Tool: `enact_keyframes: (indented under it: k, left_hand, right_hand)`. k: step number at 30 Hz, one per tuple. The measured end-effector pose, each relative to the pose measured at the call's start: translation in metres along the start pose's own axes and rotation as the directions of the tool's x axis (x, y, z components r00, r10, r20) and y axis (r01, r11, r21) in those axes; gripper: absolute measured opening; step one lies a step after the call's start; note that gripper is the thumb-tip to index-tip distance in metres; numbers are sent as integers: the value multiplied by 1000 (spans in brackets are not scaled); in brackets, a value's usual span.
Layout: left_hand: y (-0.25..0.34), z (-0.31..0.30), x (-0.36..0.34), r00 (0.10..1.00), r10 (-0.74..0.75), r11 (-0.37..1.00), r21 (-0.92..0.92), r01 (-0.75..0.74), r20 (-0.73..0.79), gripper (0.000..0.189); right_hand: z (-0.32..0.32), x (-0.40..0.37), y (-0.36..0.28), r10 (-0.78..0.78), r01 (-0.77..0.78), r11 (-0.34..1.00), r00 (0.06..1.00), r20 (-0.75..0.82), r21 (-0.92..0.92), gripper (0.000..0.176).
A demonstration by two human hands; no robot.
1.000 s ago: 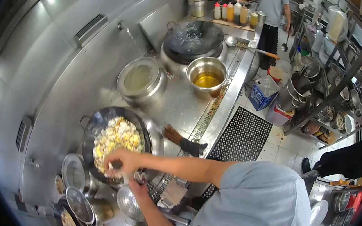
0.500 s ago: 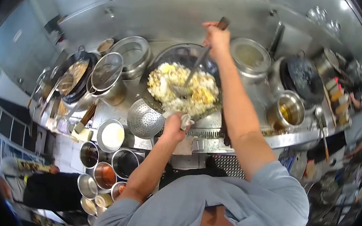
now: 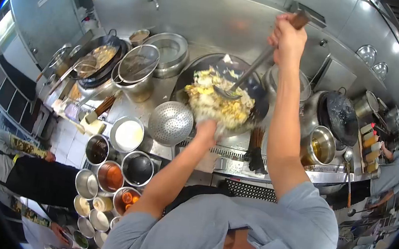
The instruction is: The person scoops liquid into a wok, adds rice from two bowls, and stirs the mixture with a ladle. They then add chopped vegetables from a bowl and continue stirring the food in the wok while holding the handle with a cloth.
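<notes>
My right hand (image 3: pixel 288 39) is closed around the wooden end of a long ladle (image 3: pixel 254 69), above the back right of the wok. The ladle's bowl rests in a heap of rice and egg (image 3: pixel 221 100) inside the dark wok (image 3: pixel 256 89). At the wok's near rim is my left hand (image 3: pixel 206 134), closed on a pale cloth that is blurred and mostly hidden. Left of that hand lies a perforated strainer (image 3: pixel 171 123).
Pots of sauces (image 3: pixel 110 176) and a white-filled pot (image 3: pixel 129 134) stand at the lower left. A mesh strainer (image 3: pixel 139 63) sits on a pot. Another wok (image 3: pixel 339 117) is at right. Co-workers stand at left (image 3: pixel 38 180) and far right (image 3: pixel 391 176).
My right hand has risen to the right with the ladle handle. The rice and egg have shifted and bunched in the wok. The whole view has turned slightly.
</notes>
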State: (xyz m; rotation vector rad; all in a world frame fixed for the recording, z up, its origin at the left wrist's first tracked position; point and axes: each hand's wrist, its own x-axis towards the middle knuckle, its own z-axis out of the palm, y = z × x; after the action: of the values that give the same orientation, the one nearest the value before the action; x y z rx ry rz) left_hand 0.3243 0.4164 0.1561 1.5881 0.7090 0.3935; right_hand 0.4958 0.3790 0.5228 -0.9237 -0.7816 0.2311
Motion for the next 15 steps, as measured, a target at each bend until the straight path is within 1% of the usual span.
enact_keyframes:
  k: [1,2,3,4,5,6,7,8,10,11,12,13,14,15]
  left_hand:
    - [93,-3,-17,879,-475,611,-736,290,-48,16]
    - [62,-1,-8,913,-408,641,-718,270,-20,17]
    - [13,5,3,941,-338,673,-693,257,21,18]
    - [-34,15,-8,956,-233,845,-524,108,-178,18]
    - [-64,24,-15,931,-63,947,-315,-58,-360,19]
    - [-67,21,-45,956,-152,894,-447,26,-249,24]
    - [-56,12,-79,964,-237,823,-553,132,-123,30]
    - [-28,11,-74,970,-210,825,-555,107,-125,30]
    - [20,5,-75,930,-304,691,-720,67,-205,28]
    - [52,1,-57,930,-319,637,-768,67,-184,19]
    - [40,-8,-24,942,-325,652,-741,160,-83,15]
    - [65,-16,-19,944,-331,669,-707,229,-7,13]
    - [39,-14,0,968,-245,720,-679,146,-51,13]
    - [39,-11,-9,967,-249,719,-679,148,-52,13]
  right_hand:
    - [2,-16,19,17,-28,992,996,-91,-121,8]
    - [2,-29,41,12,-57,969,983,-186,-240,7]
    - [-8,-42,78,86,-101,976,993,-82,-195,7]
    - [-15,-41,85,67,-80,984,994,-85,-156,7]
    - [-17,-27,81,33,-41,992,997,-63,-120,8]
    - [-21,-11,71,21,-28,998,994,-108,-64,8]
    - [-25,-1,59,18,-19,1000,987,-163,-4,8]
    - [-25,5,40,18,-11,999,989,-148,48,8]
    - [-19,8,13,27,-23,999,989,-147,35,9]
    - [-14,9,5,33,-32,999,990,-134,13,10]
    - [-7,8,-4,54,-52,999,989,-141,14,10]
    - [0,6,-13,48,-46,999,995,-88,23,10]
    - [6,4,-21,37,-36,999,999,-33,34,10]
    - [10,-2,-30,40,-39,999,999,-33,35,10]
